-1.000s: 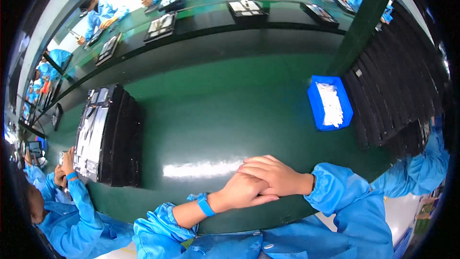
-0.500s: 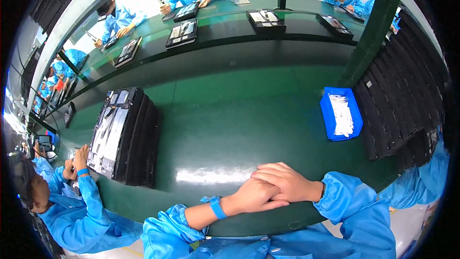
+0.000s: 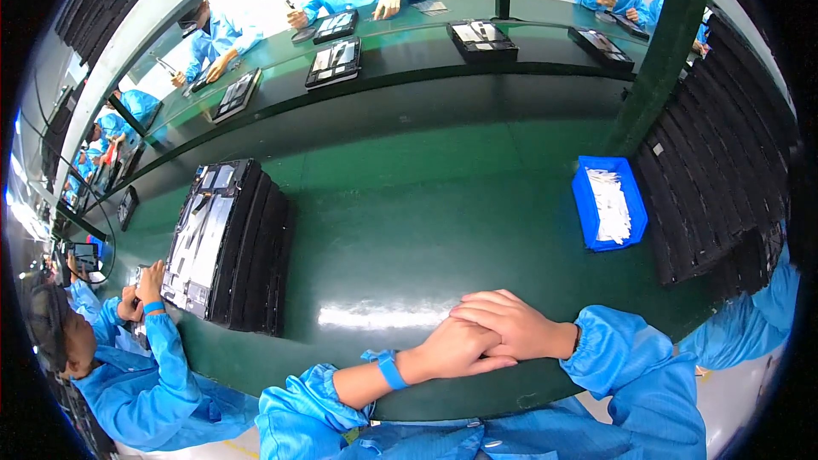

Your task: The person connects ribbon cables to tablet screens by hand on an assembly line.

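Note:
My two hands are laid together over the near edge of the green table (image 3: 400,255). My right hand (image 3: 514,324) rests across my left hand (image 3: 449,347), its fingers extended flat over it and no object in it. The fingers of my left hand are mostly hidden underneath; a blue band (image 3: 389,370) circles that wrist. Off to the left stands a stack of black trays (image 3: 256,268), topped by an opened flat device (image 3: 202,238) with silver parts inside. On the right, a blue bin (image 3: 612,245) holds many white slips (image 3: 608,204).
Tall piles of black trays (image 3: 716,170) rise at the right beside a dark green post (image 3: 652,77). Along a far raised ledge lie several opened devices (image 3: 334,62). A co-worker (image 3: 141,375) sits close on the left; other people in blue work across the table.
The whole view has shifted slightly, with the scene a little to the right. My hands keep the same pose. Across the table, a co-worker's hand has moved.

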Demonstrator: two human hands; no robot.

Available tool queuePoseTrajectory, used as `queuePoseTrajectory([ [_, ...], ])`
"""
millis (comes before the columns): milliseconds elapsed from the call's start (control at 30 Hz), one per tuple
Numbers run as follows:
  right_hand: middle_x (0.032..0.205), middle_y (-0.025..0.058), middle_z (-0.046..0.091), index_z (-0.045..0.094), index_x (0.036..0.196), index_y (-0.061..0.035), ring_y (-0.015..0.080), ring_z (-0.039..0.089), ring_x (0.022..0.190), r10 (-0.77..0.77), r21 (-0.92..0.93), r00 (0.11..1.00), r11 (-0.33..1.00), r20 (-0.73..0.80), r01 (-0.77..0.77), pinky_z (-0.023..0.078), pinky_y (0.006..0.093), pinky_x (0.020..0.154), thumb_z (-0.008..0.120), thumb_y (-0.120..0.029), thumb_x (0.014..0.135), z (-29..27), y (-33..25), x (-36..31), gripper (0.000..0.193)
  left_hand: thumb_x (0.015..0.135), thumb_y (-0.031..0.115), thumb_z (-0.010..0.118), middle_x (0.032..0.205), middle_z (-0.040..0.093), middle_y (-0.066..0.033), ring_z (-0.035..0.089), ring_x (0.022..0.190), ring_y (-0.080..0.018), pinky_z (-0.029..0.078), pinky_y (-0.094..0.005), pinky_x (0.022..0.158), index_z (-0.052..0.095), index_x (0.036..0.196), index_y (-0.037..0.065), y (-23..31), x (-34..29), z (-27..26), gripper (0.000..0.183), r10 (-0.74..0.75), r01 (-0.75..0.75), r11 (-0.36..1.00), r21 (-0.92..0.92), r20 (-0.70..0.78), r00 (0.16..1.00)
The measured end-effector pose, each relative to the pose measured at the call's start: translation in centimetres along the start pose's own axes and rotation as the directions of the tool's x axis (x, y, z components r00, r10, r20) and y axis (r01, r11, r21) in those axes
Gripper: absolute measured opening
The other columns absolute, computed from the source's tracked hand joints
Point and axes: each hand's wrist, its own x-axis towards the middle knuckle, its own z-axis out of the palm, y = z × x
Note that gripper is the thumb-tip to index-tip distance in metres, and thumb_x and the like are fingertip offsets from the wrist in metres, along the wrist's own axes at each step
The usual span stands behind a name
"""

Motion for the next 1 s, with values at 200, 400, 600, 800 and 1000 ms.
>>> queuePoseTrajectory([
  [200,0.127,0.0125,0.057,0.054,0.129,-0.0048,0.0318,0.051,0.123,-0.005,-0.008,1.000,1.000,-0.001,0.005,0.039,0.0439,0.100,0.070,-0.023,0.071,0.20,0.36,-0.07,0.063,0.082,0.044,0.070,0.061,0.059,-0.0127,0.059,0.060,-0.0317,0.047,-0.0417,0.059,0.060,0.063,0.005,0.15,0.20,-0.36,0.045,-0.005,0.005,1.000,0.002,0.022,1.000],
  [400,0.127,0.0120,0.058,0.055,0.129,-0.0049,0.0320,0.052,0.122,-0.021,-0.021,1.000,1.000,-0.013,0.020,0.040,0.0439,0.100,0.070,-0.023,0.071,0.04,0.41,0.00,0.062,0.081,0.043,0.071,0.060,0.059,-0.0119,0.059,0.060,-0.0312,0.047,-0.0416,0.058,0.060,0.062,0.005,0.03,0.23,-0.27,0.044,-0.005,0.005,1.000,0.017,0.018,1.000],
  [600,0.127,0.0118,0.058,0.055,0.129,-0.0050,0.0323,0.052,0.121,-0.012,-0.013,1.000,1.000,-0.017,0.012,0.040,0.0442,0.100,0.071,-0.024,0.070,0.14,0.39,-0.08,0.064,0.080,0.042,0.072,0.059,0.058,-0.0116,0.059,0.059,-0.0312,0.046,-0.0415,0.057,0.060,0.062,0.006,0.00,0.28,-0.21,0.043,0.008,-0.008,1.000,0.013,0.017,1.000],
  [800,0.127,0.0117,0.058,0.055,0.128,-0.0049,0.0324,0.052,0.121,-0.012,-0.008,1.000,1.000,-0.015,0.012,0.040,0.0443,0.100,0.072,-0.023,0.069,0.19,0.32,-0.11,0.065,0.080,0.042,0.072,0.059,0.058,-0.0118,0.059,0.059,-0.0312,0.046,-0.0416,0.057,0.059,0.061,0.006,0.09,0.21,-0.17,0.043,0.005,-0.005,1.000,0.025,0.013,1.000],
  [1000,0.128,0.0103,0.058,0.055,0.129,-0.0050,0.0314,0.052,0.122,-0.011,-0.020,1.000,1.000,-0.011,0.011,0.040,0.0441,0.100,0.072,-0.023,0.069,0.25,0.43,-0.10,0.065,0.080,0.042,0.072,0.059,0.058,-0.0115,0.059,0.059,-0.0310,0.046,-0.0417,0.056,0.059,0.062,0.005,-0.03,0.20,-0.12,0.042,0.011,-0.011,1.000,0.010,-0.003,1.000],
])
